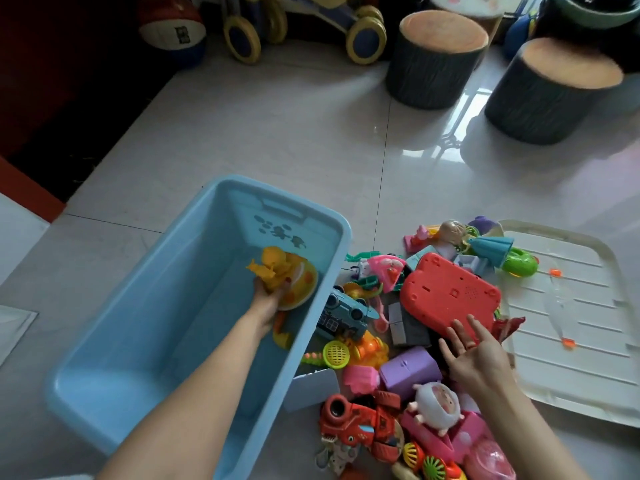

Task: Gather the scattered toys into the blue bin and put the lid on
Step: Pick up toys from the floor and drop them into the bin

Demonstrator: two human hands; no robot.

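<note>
The left hand (268, 299) is reaching down inside the light-blue rectangular plastic bin (138, 282) at lower left of the frame, fingers gripping a yellow-orange plastic toy (280, 268). The right hand (474, 355) is hovering with fingers spread and holding nothing, over the scattered heap of colourful plastic toys (408, 341) at lower centre, near a flat red plastic toy board (446, 292). The white ribbed plastic lid (571, 306) is lying on the floor at right.

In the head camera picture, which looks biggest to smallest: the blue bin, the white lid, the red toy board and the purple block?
1. blue bin
2. white lid, though its corner is cut off and the bin sits nearer
3. red toy board
4. purple block
</note>
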